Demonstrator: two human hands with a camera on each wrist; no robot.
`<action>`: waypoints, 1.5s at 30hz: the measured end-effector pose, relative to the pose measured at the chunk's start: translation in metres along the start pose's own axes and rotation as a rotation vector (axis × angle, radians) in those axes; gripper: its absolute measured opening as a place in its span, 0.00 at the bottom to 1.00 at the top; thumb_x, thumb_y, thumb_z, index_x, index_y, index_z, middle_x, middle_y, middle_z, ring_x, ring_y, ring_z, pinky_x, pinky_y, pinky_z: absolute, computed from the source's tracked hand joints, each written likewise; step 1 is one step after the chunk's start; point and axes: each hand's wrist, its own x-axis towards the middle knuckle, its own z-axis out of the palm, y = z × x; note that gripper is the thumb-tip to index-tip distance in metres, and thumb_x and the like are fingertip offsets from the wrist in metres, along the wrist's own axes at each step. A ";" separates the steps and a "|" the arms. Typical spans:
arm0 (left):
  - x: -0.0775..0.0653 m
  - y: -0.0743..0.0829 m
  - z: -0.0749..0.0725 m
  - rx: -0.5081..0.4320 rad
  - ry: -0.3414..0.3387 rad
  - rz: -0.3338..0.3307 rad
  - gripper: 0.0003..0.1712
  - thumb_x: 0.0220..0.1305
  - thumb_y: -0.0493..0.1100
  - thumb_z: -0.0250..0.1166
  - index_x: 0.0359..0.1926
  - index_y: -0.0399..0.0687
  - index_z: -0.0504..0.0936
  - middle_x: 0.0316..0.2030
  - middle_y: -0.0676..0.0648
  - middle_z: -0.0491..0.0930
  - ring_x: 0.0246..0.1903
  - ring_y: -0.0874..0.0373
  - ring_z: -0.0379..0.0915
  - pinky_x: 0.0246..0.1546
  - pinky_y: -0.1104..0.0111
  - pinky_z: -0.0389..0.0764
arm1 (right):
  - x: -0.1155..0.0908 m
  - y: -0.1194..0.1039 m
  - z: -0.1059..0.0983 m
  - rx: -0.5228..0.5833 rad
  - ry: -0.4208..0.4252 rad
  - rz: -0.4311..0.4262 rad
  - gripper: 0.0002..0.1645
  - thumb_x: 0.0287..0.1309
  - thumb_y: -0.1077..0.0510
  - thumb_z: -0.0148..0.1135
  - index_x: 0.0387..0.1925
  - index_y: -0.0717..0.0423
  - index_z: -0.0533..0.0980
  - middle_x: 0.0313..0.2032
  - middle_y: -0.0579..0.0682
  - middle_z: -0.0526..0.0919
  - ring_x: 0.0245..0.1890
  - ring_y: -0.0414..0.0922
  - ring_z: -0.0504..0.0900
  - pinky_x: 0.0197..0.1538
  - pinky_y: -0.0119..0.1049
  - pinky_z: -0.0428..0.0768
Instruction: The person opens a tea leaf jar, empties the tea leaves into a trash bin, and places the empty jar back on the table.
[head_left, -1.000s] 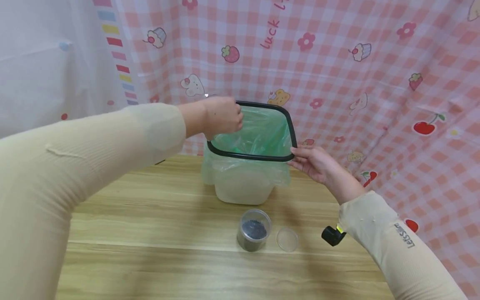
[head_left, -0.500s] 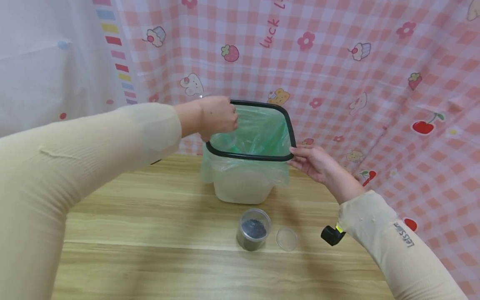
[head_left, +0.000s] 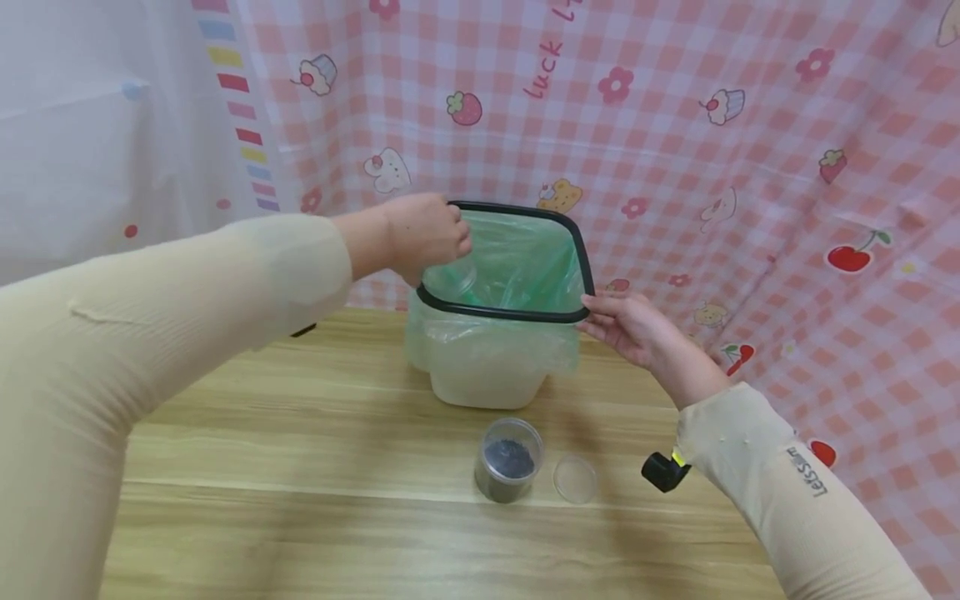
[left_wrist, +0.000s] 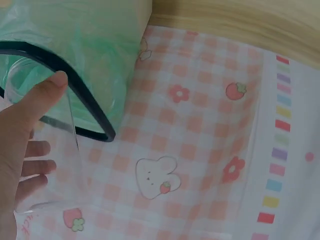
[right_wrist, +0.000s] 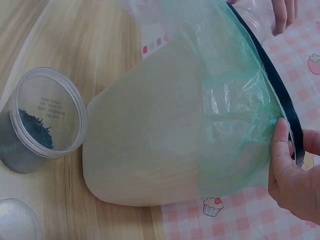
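A white trash bin (head_left: 487, 375), lined with a green plastic bag (head_left: 517, 258), stands upright on the wooden table under a black rim ring (head_left: 495, 313). My left hand (head_left: 427, 237) grips a clear plastic jar (left_wrist: 62, 165) at the bin's left side. The jar is tipped, its round mouth inside the black ring, and looks empty. At the right front corner, my right hand (right_wrist: 295, 175) pinches the rim between thumb and fingers. In front of the bin sits a second clear jar (head_left: 508, 461), open and partly filled with dark shreds.
A clear round lid (head_left: 575, 480) lies flat just right of the filled jar. Behind the bin hangs a pink checked curtain (head_left: 487, 150), close to its back. The wooden table top (head_left: 300, 500) stretches out in front and to the left.
My left hand has shifted a little to the left, and more of the jar's mouth shows inside the ring. My right hand stays at the rim; bin and filled jar stand as before.
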 end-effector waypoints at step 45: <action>-0.035 0.037 0.091 -1.036 0.508 -0.686 0.45 0.48 0.64 0.68 0.59 0.41 0.67 0.50 0.43 0.74 0.48 0.48 0.69 0.51 0.54 0.70 | -0.001 0.002 0.000 0.030 -0.025 -0.013 0.10 0.64 0.68 0.48 0.31 0.62 0.76 0.28 0.52 0.82 0.32 0.41 0.82 0.40 0.31 0.81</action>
